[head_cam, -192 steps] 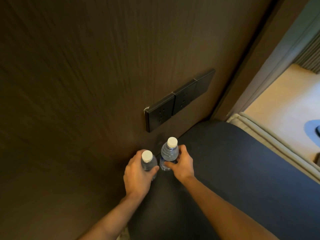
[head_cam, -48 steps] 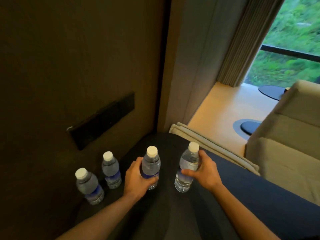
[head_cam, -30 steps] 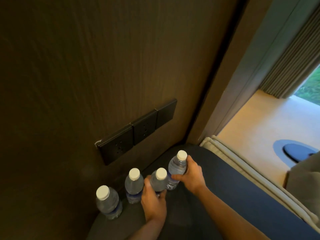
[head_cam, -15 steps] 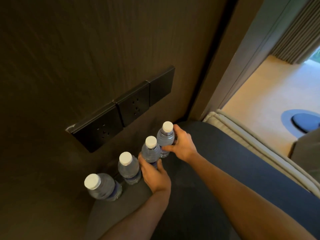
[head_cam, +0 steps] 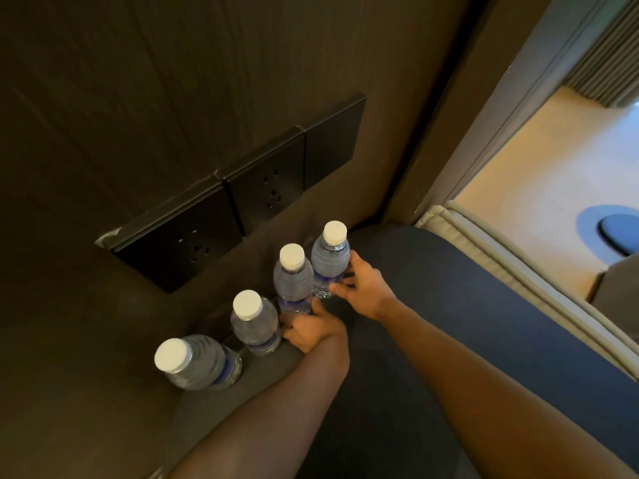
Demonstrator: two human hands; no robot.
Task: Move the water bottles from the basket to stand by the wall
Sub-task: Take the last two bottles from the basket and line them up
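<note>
Several clear water bottles with white caps and blue labels stand in a row on a dark surface (head_cam: 432,323) against the dark wood wall (head_cam: 173,81). The nearest bottle (head_cam: 197,361) and the second bottle (head_cam: 256,323) stand free. My left hand (head_cam: 311,328) grips the base of the third bottle (head_cam: 292,278). My right hand (head_cam: 363,286) holds the lower part of the fourth bottle (head_cam: 330,259), the one farthest along the wall. Both held bottles are upright, close beside each other. No basket is in view.
A black strip of wall sockets (head_cam: 235,202) sits just above the bottles. A padded beige edge (head_cam: 511,257) borders the dark surface on the right. Beyond it lie a light floor (head_cam: 539,167), a round blue mat (head_cam: 615,229) and curtains (head_cam: 608,57).
Both hands brought two more bottles to the wall beside the two standing there. Since half a second ago my left hand has slid down to the third bottle's base.
</note>
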